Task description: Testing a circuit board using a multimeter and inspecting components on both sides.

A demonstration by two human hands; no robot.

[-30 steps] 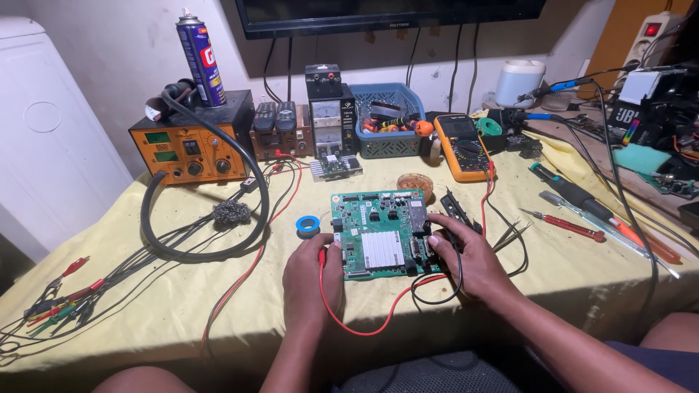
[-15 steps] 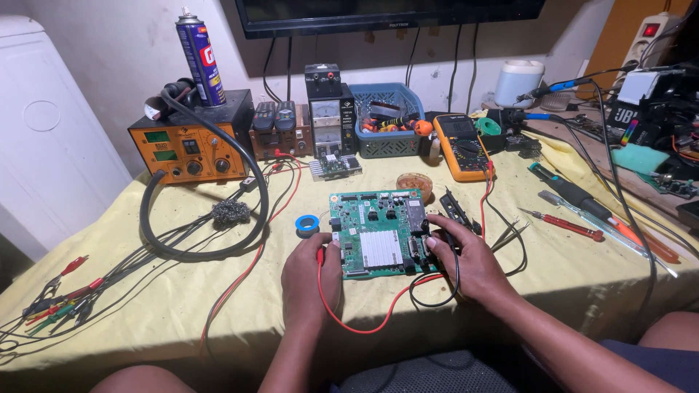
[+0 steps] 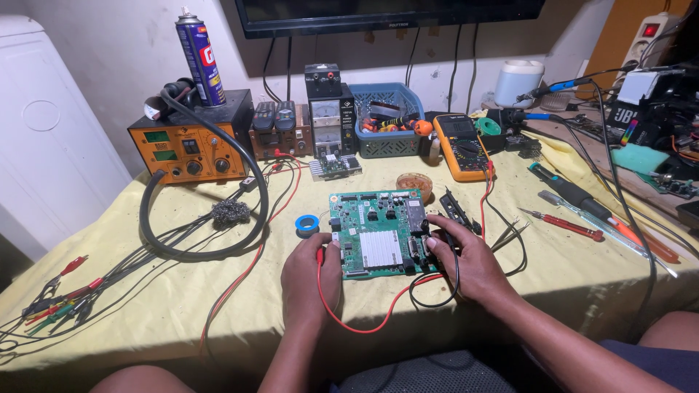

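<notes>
- your left hand [image 3: 312, 271] pinches the red probe [image 3: 320, 256], with its tip against the left edge of the green circuit board [image 3: 380, 231]. keep the probe steep and your wrist planted on the yellow cloth [image 3: 167, 306] so the tip stays on one contact.
- your right hand [image 3: 466, 260] closes around the black probe [image 3: 441, 238] at the board's right edge, near the metal connector shields. press lightly; a slip there would likely bridge neighbouring pins.
- the board lies flat on the cloth between your hands, near the table's front edge, with its pale heatsink [image 3: 381, 249] towards you.
- the red lead [image 3: 364, 320] and black lead [image 3: 429, 287] loop just below the board. leave them slack so they don't tug the tips.
- the yellow multimeter [image 3: 463, 145] lies well beyond the board, its screen angled up. glance at it without moving your hands.
- a blue solder spool [image 3: 306, 224] sits just left of the board, and black tweezers [image 3: 459, 212] just right of it.
- hidden: both probe tips are under your fingers, so the exact contacts can't be made out. the meter's reading and dial setting are too small to tell.
- the lower edge cuts off your forearms.
</notes>
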